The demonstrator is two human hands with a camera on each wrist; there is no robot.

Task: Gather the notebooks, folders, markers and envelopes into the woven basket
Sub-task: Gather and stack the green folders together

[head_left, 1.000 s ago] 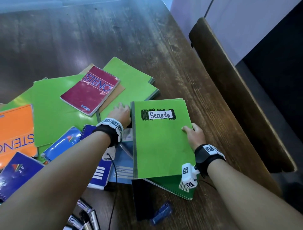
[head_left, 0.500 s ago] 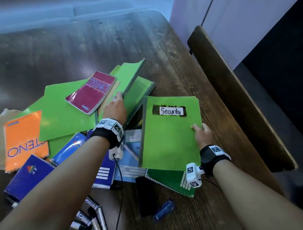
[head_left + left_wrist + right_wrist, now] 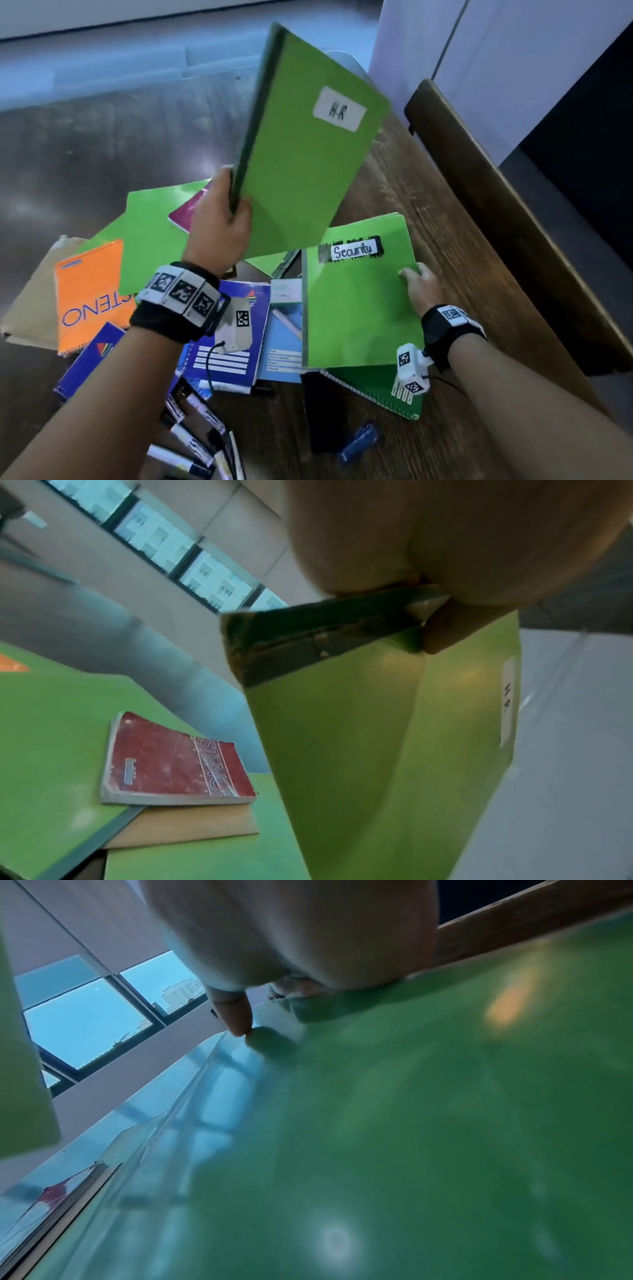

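Green folder (image 3: 308,154) (HR) in left hand (image 3: 217,236).

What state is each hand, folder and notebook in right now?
HR folder: closed, held in the air, tilted.
Left hand: grips the HR folder's spine.
Security folder: closed, lying flat.
Right hand: grips the Security folder's right edge.
Red steno notebook: closed, lying on a green folder.
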